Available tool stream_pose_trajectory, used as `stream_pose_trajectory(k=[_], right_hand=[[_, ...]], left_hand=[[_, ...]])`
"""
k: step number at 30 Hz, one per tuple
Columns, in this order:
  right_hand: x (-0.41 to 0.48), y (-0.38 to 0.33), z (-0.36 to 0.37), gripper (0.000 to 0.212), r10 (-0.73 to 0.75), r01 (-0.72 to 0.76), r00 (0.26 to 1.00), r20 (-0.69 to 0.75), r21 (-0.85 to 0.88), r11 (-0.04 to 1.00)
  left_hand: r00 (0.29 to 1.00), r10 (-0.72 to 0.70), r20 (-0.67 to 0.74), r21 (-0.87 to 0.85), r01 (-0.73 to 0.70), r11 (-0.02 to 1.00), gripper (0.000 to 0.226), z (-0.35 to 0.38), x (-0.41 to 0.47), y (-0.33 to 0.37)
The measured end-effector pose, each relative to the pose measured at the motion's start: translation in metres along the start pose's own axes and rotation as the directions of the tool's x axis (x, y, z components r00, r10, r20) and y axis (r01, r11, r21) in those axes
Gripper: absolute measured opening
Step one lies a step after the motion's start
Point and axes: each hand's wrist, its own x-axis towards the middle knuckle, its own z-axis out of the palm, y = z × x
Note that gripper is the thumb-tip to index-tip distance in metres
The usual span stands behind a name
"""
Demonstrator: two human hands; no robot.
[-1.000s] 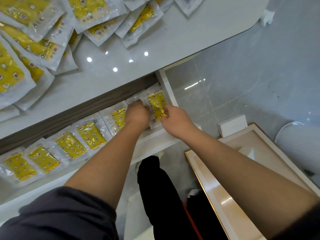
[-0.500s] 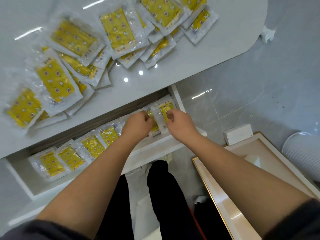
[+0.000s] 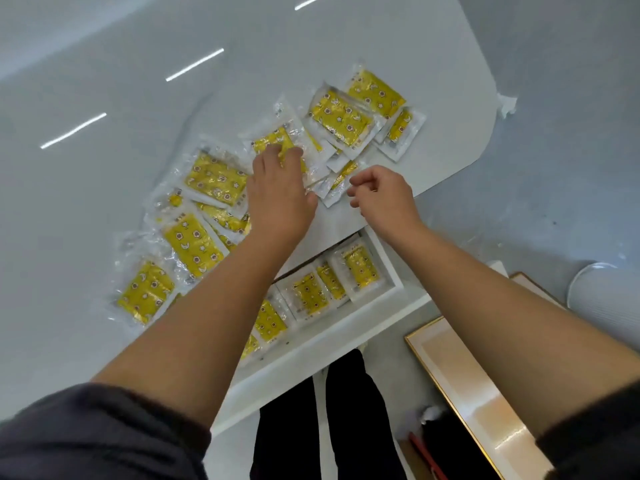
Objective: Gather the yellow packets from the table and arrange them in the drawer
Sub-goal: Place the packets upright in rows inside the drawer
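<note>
Several yellow packets in clear wrappers lie scattered on the white table (image 3: pixel 104 81). My left hand (image 3: pixel 277 188) lies flat with straight fingers on one packet (image 3: pixel 277 142) in the middle of the heap. My right hand (image 3: pixel 381 194) hovers just right of it above the table edge, fingers loosely curled and holding nothing, close to a small packet (image 3: pixel 341 178). Below the table edge the white drawer (image 3: pixel 391 268) stands pulled out, with a row of yellow packets (image 3: pixel 360 271) lying side by side in it; my left forearm hides part of that row.
More packets lie at the far right of the heap (image 3: pixel 341 117) and at the left (image 3: pixel 145 292). A gold-edged board (image 3: pixel 467 375) and a white round object (image 3: pixel 602 292) are on the grey floor at the right. My dark trouser legs (image 3: pixel 346 427) stand below the drawer.
Both hands have left the drawer and risen to the table. The packet they were setting down now lies at the drawer's right end. My left hand has come down on a table packet.
</note>
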Motion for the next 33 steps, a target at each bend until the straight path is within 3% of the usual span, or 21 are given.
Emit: stream_pose_trajectory(k=[2,4,7,10,13,16,18,21,24,27,30,33], right_hand=[[0.008,-0.004,0.008,0.019,0.051,-0.052,0.999,0.01,0.044,0.998],[0.01,-0.004,0.017,0.02,0.096,-0.099,0.995,0.028,0.118,0.988],[0.009,-0.004,0.028,0.021,0.137,-0.145,0.989,0.054,0.211,0.967],[0.009,-0.006,0.032,0.021,0.188,-0.207,0.978,0.09,0.306,0.929],[0.011,-0.012,0.028,0.018,0.259,-0.306,0.952,0.163,0.472,0.827],[0.014,-0.014,0.023,0.03,0.279,-0.473,0.878,0.39,0.611,0.635],[0.016,-0.015,0.019,0.049,0.211,-0.586,0.796,0.568,0.632,0.507],[0.018,-0.014,0.016,0.054,0.129,-0.624,0.757,0.64,0.651,0.432],[0.022,-0.005,0.005,0.041,0.157,-0.576,0.801,0.577,0.674,0.462],[0.033,0.007,-0.018,0.032,0.168,-0.554,0.817,0.552,0.669,0.495],[0.054,0.018,-0.05,0.033,0.222,-0.526,0.838,0.498,0.632,0.569],[0.079,0.029,-0.084,0.03,0.245,-0.464,0.867,0.434,0.52,0.717]], left_hand=[[0.995,0.018,0.096,0.067,-0.025,0.997,0.077,0.006,0.023,-0.008],[0.985,0.061,0.164,0.136,-0.084,0.987,0.08,0.012,0.037,-0.014],[0.979,0.148,0.138,0.264,-0.18,0.947,0.064,0.007,0.047,-0.02],[0.968,0.22,0.121,0.285,-0.246,0.926,0.054,-0.005,0.05,-0.026],[0.953,0.301,0.032,0.205,-0.301,0.931,0.052,-0.018,0.043,-0.032],[0.909,0.404,-0.106,0.128,-0.39,0.912,0.049,-0.026,0.025,-0.032],[0.868,0.49,-0.082,0.076,-0.485,0.871,0.048,-0.024,0.009,-0.03],[0.831,0.553,0.067,-0.021,-0.553,0.833,0.046,-0.018,-0.006,-0.024],[0.784,0.594,0.178,-0.168,-0.571,0.804,0.055,-0.02,-0.007,-0.014],[0.776,0.605,0.179,-0.259,-0.556,0.79,0.058,-0.026,0.002,0.003],[0.899,0.433,0.061,-0.218,-0.412,0.885,0.05,-0.023,0.02,0.028],[0.991,0.127,-0.036,-0.09,-0.13,0.987,0.05,-0.007,0.055,0.058]])
